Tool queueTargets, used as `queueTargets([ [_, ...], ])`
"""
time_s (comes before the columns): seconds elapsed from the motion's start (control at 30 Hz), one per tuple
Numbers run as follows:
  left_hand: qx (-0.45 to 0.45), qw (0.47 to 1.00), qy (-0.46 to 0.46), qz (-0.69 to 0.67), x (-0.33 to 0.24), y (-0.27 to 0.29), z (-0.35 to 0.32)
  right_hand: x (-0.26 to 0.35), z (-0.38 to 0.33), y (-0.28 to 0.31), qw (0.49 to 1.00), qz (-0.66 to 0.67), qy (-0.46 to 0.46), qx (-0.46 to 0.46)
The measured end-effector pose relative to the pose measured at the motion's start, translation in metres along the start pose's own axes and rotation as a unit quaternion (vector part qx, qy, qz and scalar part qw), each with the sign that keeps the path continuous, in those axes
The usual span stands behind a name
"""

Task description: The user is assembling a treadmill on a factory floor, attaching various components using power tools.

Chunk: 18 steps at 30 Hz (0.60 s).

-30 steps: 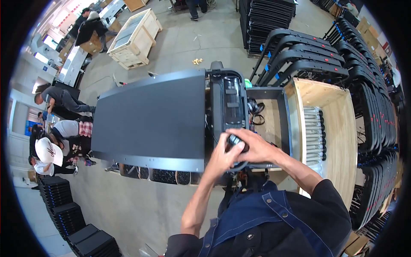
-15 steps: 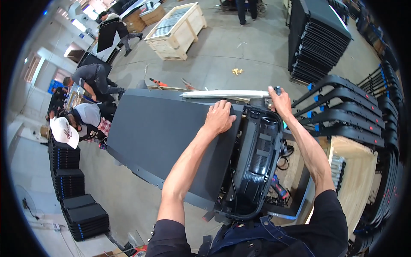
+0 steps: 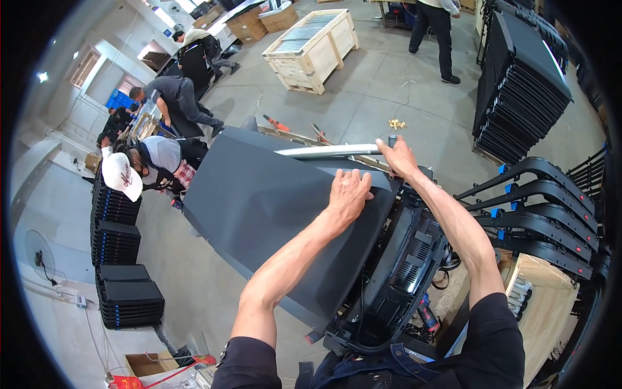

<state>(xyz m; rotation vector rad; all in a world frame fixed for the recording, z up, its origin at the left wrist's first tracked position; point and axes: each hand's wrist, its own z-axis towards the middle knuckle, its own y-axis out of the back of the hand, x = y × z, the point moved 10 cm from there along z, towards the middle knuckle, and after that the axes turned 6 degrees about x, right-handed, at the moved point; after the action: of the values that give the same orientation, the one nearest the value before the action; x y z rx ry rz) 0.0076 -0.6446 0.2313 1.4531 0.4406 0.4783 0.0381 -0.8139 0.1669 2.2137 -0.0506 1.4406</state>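
- Head view: your left hand (image 3: 348,192) has moved onto the dark flat panel (image 3: 272,214), palm spread flat.
- Right hand (image 3: 398,157) now clamps the silver bar (image 3: 324,151) at the far edge; panel steadied.

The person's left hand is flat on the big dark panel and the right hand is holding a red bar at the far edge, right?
Nearly. The head view shows the left hand flat on the dark panel, but the bar under the right hand is silver-grey, not red.
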Motion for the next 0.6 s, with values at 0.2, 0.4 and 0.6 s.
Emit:
queueTargets([
  [0.2, -0.161, 0.981, 0.049, -0.094, -0.013, 0.065, -0.079, 0.020, -0.004, -0.057, 0.958, -0.123, 0.115, 0.234],
  [0.4, -0.079, 0.919, 0.329, -0.201, 0.014, 0.060, -0.309, 0.055, -0.017, -0.079, 0.872, -0.309, 0.196, 0.325],
  [0.6, -0.019, 0.678, 0.451, -0.580, -0.029, -0.054, -0.440, 0.035, -0.027, -0.079, 0.886, -0.320, 0.225, 0.250],
])
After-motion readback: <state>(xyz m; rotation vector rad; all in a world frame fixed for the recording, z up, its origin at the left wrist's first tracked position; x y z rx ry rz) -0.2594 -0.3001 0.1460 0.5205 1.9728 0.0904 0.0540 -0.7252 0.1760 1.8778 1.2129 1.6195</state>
